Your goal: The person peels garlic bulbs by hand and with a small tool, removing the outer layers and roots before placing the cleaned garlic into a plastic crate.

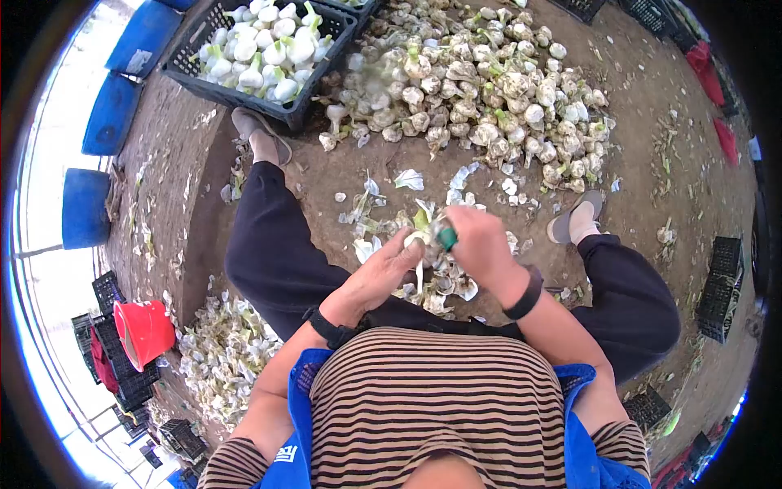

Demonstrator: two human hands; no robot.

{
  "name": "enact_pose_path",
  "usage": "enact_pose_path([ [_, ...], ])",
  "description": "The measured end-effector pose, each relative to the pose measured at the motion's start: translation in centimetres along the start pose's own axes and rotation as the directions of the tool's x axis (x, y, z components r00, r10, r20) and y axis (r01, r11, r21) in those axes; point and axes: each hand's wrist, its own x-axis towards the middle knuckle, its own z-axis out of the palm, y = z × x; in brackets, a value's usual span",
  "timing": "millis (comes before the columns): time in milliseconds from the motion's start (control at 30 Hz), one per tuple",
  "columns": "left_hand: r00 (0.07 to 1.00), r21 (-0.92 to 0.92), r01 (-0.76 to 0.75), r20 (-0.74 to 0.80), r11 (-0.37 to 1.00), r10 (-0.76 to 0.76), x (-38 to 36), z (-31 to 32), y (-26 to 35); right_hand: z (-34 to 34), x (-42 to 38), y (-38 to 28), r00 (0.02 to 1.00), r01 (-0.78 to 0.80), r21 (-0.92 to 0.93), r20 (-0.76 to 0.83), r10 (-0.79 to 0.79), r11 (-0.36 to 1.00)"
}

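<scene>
My left hand point(381, 273) is closed around a white garlic bulb point(416, 239), with a green stem part showing above it. My right hand point(484, 253) is wrapped round a small tool with a green handle point(447, 236), held right beside the bulb. The tool's working end is blurred, so its kind cannot be made out. Loose garlic skins point(440, 293) lie on the ground below both hands. Beyond them spreads a large heap of unpeeled garlic bulbs point(489, 90).
A black crate point(297, 114) of clean white bulbs stands at the far left, by my left foot. Peeled skins point(224, 346) are piled near a red bucket point(145, 332). Blue barrels point(85, 208) line the left side. More black crates point(720, 289) stand at right.
</scene>
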Motion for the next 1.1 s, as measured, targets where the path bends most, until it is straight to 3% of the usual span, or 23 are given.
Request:
enact_pose_path([
  [33, 1.000, 0.000, 0.001, 0.000, 1.000, -0.001, 0.0, 0.0, -0.1, 0.5, 0.0, 1.3, 0.996, -0.081, -0.113, 0.025, 0.084, 0.990],
  [67, 0.997, -0.127, -0.031, 0.067, 0.991, 0.039, 0.2, -0.2, -0.4, 0.9, 0.0, 2.2, 0.971, -0.202, -0.226, 0.078, 0.225, 0.953],
  [100, 0.988, -0.252, -0.055, 0.128, 0.966, 0.090, 0.4, -0.4, -0.7, 0.9, -0.4, 2.7, 0.972, -0.201, -0.225, 0.074, 0.222, 0.954],
  [167, 0.988, -0.305, -0.105, 0.080, 0.946, 0.135, 1.4, -1.1, -2.0, -0.1, -0.7, 2.2, 0.995, -0.092, 0.079, -0.037, 0.095, 0.993],
  [200, 0.994, -0.266, -0.080, 0.047, 0.961, 0.096, 1.7, -1.6, -2.5, -0.6, -0.6, 1.9, 0.982, -0.190, 0.336, 0.071, 0.177, 0.922],
  [233, 0.998, -0.228, -0.053, 0.014, 0.972, 0.058, 1.8, -1.7, -2.7, -0.9, -0.6, 1.1, 0.981, -0.194, 0.336, 0.074, 0.179, 0.922],
  [267, 0.993, -0.373, -0.085, 0.042, 0.924, 0.108, 1.1, -0.4, -1.2, -1.0, -0.4, -0.1, 0.978, -0.205, 0.429, 0.059, 0.199, 0.880],
  [300, 0.993, -0.372, -0.086, 0.044, 0.924, 0.111, 1.1, -0.3, -1.1, -1.2, -0.2, -1.2, 0.974, -0.210, 0.517, 0.042, 0.220, 0.830],
  [367, 0.995, -0.261, -0.097, 0.008, 0.960, 0.103, 1.1, -0.2, -1.0, -1.2, -0.2, -2.3, 0.983, -0.166, 0.526, 0.021, 0.183, 0.834],
  [433, 0.996, -0.261, -0.091, -0.007, 0.961, 0.092, 1.5, -0.3, -1.6, -0.2, -0.4, -2.1, 0.994, 0.029, 0.272, -0.107, 0.001, 0.962],
  [467, 0.996, -0.260, -0.084, -0.023, 0.962, 0.080, 1.8, -0.4, -2.1, 0.3, -0.4, -2.0, 0.992, 0.051, 0.211, -0.125, -0.024, 0.976],
  [633, 0.998, -0.312, -0.069, -0.028, 0.948, 0.063, 2.0, -0.5, -2.1, 1.0, -0.5, -2.5, 0.982, 0.082, 0.088, -0.179, -0.065, 0.993],
  [700, 0.997, -0.464, -0.070, 0.005, 0.883, 0.081, 1.7, 0.1, -0.9, 1.0, -0.2, -2.2, 0.979, 0.093, 0.088, -0.191, -0.075, 0.992],
  [833, 0.995, -0.398, 0.019, 0.099, 0.917, 0.022, 1.0, -0.6, -1.0, 1.4, -0.2, 2.1, 0.977, -0.003, -0.076, -0.212, -0.013, 0.997],
  [900, 0.949, -0.389, -0.050, 0.269, 0.920, 0.166, 0.7, -0.8, -1.2, 2.2, -0.6, 4.9, 0.952, -0.303, -0.217, -0.021, 0.306, 0.928],
  [933, 0.948, -0.417, -0.124, 0.219, 0.900, 0.232, 0.9, -0.8, -1.4, 1.0, -0.4, 4.1, 0.933, -0.358, -0.076, -0.011, 0.359, 0.930],
  [967, 0.949, -0.418, -0.123, 0.216, 0.900, 0.230, 1.1, -1.0, -1.5, 0.6, -0.5, 3.7, 0.934, -0.357, -0.074, -0.007, 0.358, 0.931],
  [1033, 0.958, -0.318, -0.216, 0.114, 0.923, 0.263, 1.5, -1.3, -1.6, -0.1, -1.0, 3.1, 0.956, -0.289, 0.301, 0.048, 0.288, 0.909],
  [1100, 0.955, -0.261, -0.262, 0.067, 0.929, 0.288, 1.7, -1.2, -1.3, -1.2, -0.9, 1.0, 0.964, -0.265, 0.368, 0.083, 0.252, 0.891],
])
